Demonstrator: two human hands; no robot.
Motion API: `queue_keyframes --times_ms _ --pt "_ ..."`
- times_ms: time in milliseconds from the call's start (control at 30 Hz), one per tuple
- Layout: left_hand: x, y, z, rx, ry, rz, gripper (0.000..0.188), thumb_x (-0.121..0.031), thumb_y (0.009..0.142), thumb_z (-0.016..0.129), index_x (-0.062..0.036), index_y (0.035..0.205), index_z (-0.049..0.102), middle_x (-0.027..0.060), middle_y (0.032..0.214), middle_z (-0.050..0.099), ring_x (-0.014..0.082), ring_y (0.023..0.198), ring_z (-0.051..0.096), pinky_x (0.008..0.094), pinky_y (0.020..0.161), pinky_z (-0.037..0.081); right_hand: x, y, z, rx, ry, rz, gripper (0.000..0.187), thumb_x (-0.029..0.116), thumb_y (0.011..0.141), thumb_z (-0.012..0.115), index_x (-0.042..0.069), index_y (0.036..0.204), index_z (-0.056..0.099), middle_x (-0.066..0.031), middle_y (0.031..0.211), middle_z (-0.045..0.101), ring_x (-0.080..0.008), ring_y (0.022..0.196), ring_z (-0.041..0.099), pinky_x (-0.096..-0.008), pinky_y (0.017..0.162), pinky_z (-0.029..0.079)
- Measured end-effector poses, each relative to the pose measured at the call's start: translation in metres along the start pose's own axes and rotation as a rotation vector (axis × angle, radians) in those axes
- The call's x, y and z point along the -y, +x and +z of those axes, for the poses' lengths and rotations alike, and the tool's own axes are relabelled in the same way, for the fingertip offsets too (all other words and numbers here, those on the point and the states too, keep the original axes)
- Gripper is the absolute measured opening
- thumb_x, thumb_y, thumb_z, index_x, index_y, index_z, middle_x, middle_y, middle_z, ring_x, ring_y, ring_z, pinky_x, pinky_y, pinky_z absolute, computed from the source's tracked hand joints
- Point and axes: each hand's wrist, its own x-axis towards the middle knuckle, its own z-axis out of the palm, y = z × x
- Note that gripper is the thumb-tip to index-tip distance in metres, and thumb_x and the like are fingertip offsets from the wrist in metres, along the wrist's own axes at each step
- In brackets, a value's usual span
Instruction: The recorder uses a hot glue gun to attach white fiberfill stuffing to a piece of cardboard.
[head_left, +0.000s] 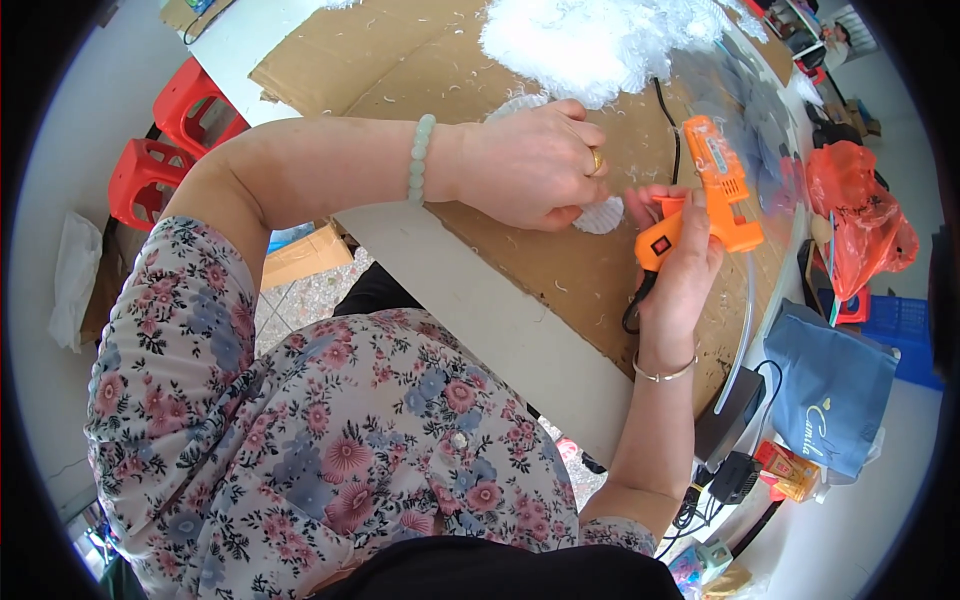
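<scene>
My right hand [685, 245] is wrapped round an orange hot glue gun [715, 160], its switch at the handle end and a black cord hanging from it. A long clear glue stick [749, 310] trails from the gun toward the near right edge. My left hand [545, 165] is closed, knuckles up, low over the cardboard; whatever is between its fingers is hidden. By its thumb shows a small white ribbed, shell-like piece [600, 216]. Another white ribbed piece [518, 106] peeks out behind the hand. The two hands are apart.
Brown cardboard [590, 300] with white scraps covers the white table [500, 325]. A heap of white fluffy pieces [590, 45] lies at the back, clear discs [755, 120] at its right. Beyond the right edge are a red plastic bag [855, 215] and a blue bag [830, 385]. Red stools [150, 180] stand left.
</scene>
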Motion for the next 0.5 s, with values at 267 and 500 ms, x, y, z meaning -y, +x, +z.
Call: queue_keyframes --times_ms 267,500 --pt "-0.006 -0.002 -0.003 -0.015 0.001 -0.002 0.014 -0.024 0.070 0.064 -0.0140 0.079 0.069 -0.0014 0.066 0.055 0.0169 0.078 0.051 0.0331 0.073 0.039 -0.001 -0.005 -0.001 0.133 -0.074 0.017 0.032 0.028 0.096 0.048 -0.003 0.093 0.056 -0.0120 0.088 0.062 -0.0250 0.082 0.065 -0.0315 0.073 0.054" --pt "-0.009 -0.045 -0.035 -0.046 -0.196 -0.101 0.025 -0.013 0.071 0.070 -0.0107 0.095 0.068 0.0041 0.090 0.064 0.0218 0.092 0.056 0.0388 0.086 0.040 -0.001 -0.013 0.003 0.140 -0.097 0.049 0.029 0.026 0.095 0.049 -0.001 0.092 0.058 -0.0091 0.087 0.062 -0.0208 0.080 0.064 -0.0288 0.070 0.052"
